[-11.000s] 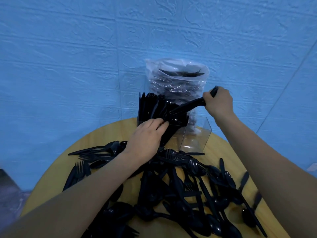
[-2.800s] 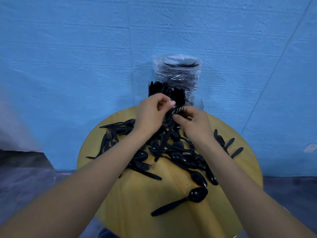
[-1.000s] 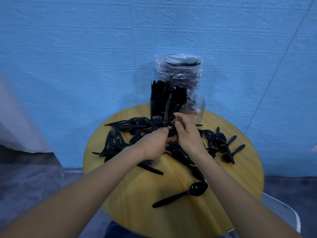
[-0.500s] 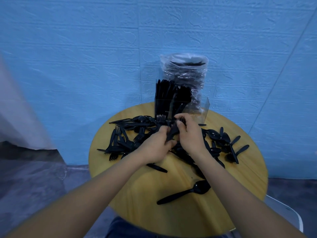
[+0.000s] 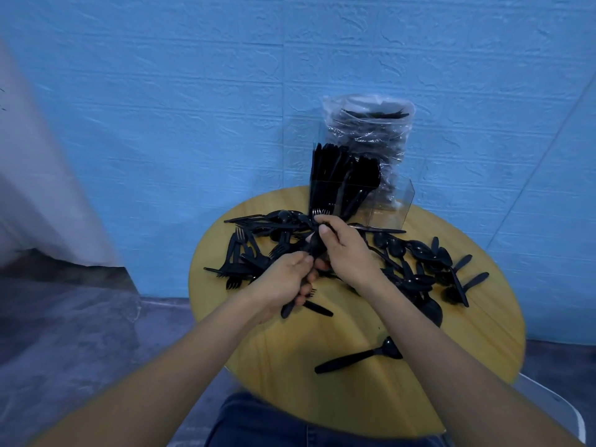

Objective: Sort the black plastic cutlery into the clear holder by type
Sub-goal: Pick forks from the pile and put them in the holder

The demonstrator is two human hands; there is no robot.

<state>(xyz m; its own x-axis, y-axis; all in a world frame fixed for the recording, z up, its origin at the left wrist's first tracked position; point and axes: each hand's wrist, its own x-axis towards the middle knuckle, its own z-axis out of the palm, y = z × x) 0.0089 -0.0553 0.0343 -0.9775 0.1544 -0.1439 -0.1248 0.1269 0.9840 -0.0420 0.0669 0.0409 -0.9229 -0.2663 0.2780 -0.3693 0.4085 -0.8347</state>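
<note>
Both hands meet over the round wooden tabletop [image 5: 354, 398], just in front of the clear holder [image 5: 392, 209]. The left hand [image 5: 283, 282] is curled around a bundle of black cutlery [image 5: 311, 250]; handle ends poke out below its fingers and the upper ends rise toward the holder. The right hand [image 5: 350, 250] sits just right of the left one, its thumb and fingers pinching the top of the same bundle. Which kind of piece the right hand has cannot be told, since the black shapes blur together.

The holder stands at the far edge of the tabletop, against the blue wall [image 5: 161, 108]. Its left compartments are packed with upright black pieces [image 5: 338, 172], while its right compartment looks see-through and mostly bare. Directly behind the holder stands a clear plastic bag [image 5: 371, 130] stuffed with more black cutlery.

Left of the holder, a loose heap of forks [image 5: 245, 253] lies on the wood, tines visible on several. Right of the holder and nearer the viewer, a heap of spoons [image 5: 419, 262] spreads toward the tabletop's edge. A single spoon [image 5: 358, 356] lies apart, well in front of the holder, near the right forearm. Below the tabletop's near edge a blue-clad knee [image 5: 258, 424] shows.
</note>
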